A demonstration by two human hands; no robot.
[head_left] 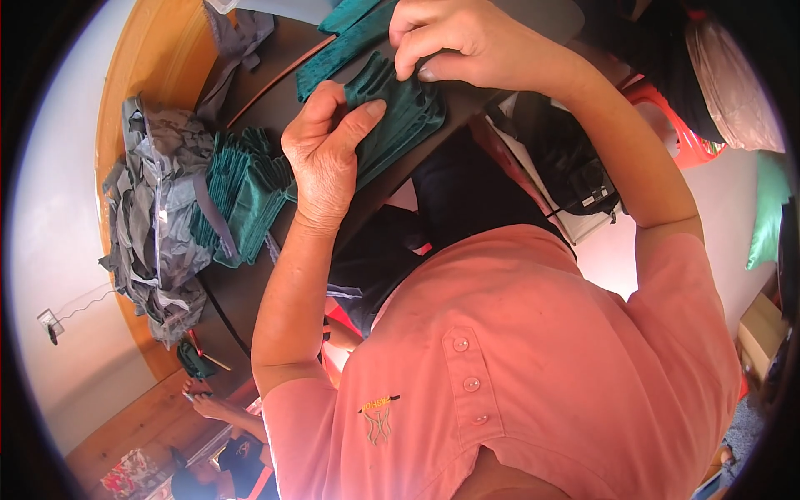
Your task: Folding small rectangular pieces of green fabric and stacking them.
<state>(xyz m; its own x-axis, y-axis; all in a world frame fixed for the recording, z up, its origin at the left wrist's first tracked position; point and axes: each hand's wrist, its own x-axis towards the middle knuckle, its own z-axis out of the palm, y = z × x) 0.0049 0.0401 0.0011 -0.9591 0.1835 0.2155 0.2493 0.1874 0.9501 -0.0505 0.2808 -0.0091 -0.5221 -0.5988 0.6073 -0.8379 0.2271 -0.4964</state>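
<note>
A bunch of dark green velvet cloth pieces (398,125) lies layered and fanned at the dark table's edge. My left hand (325,154) is closed on its left side, with the thumb stretched over the top layers. At the far edge of the same bunch, my right hand (458,46) has its fingertips and thumb bent onto the cloth in a pinch. Whether it grips one layer or several, I cannot tell. Beyond the hands lie more long green velvet strips (321,62). Left of my left wrist sits a folded stack of green velvet (254,208) with a grey strip across it.
A heap of crumpled grey material (158,217) stands left on the dark table (271,96). Further left, another person's hand (208,404) holds something small. Right of my lap are a black bag (558,154) and a red plastic stool (679,129). A cardboard box (762,337) stands far right.
</note>
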